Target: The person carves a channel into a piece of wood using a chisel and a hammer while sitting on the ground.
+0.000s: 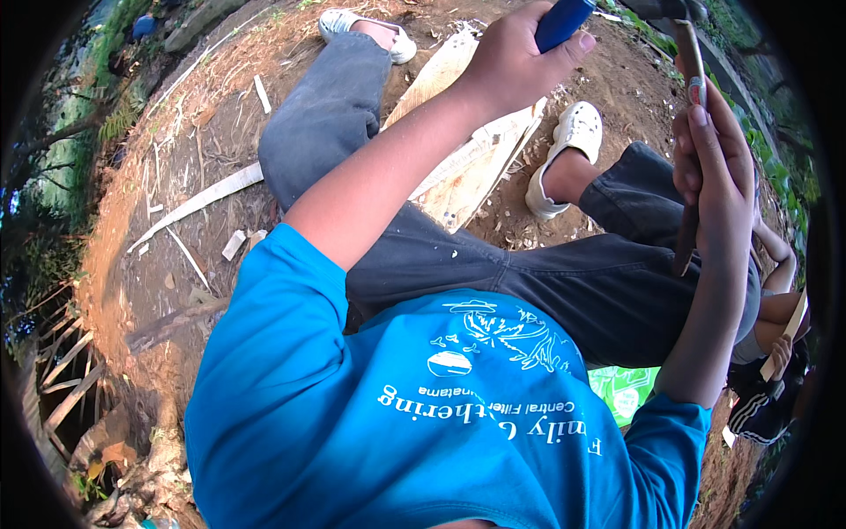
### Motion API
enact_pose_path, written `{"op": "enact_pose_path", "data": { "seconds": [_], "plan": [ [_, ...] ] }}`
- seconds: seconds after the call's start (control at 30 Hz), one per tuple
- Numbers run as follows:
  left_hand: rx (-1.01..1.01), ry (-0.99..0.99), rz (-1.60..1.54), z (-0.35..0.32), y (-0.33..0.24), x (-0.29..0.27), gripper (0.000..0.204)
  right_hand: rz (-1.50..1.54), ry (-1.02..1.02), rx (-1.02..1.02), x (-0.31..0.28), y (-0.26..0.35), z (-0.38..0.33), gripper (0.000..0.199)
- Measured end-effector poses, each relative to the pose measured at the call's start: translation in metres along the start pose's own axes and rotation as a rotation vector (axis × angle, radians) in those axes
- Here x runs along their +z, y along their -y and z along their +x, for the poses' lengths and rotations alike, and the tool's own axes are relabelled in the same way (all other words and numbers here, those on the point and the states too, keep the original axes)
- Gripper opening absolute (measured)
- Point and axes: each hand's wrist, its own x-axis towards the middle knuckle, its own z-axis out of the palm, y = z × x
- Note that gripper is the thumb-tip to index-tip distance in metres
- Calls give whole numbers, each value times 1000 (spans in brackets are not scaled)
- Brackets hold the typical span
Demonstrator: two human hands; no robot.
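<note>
Left hand (515, 62) grips blue handle (562, 19); right hand (716, 167) hammer (689, 53).

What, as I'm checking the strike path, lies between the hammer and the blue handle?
Nothing visible: the right hand with its hammer and the left hand with its blue handle stand apart, with only soil showing between.

Seated woodworking on bare earth

The left hand (515, 57) gripped a blue-handled tool (562, 19) over a pale split wooden plank (467, 167); the right hand (718, 163) clasped a wooden-handled hammer (690, 53).
</note>
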Motion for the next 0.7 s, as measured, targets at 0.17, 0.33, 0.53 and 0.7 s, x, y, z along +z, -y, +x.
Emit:
{"op": "enact_pose_path", "data": {
  "seconds": [0.17, 0.33, 0.53, 0.7],
  "plan": [
    [-80, -40, 89, 4, 0, -7, 35, -19, 13, -8, 3, -2, 0, 47],
    [-102, -105, 78, 5, 0, -15, 35, -103, -11, 16, 6, -7, -3, 48],
    [-25, -102, -29, -5, 6, -23, 30, 4, 33, -113, 9, 5, 0, 49],
    [9, -42, -84, -10, -3, -5, 27, -58, 92, -223, 5, 10, 13, 48]
  ]
}}
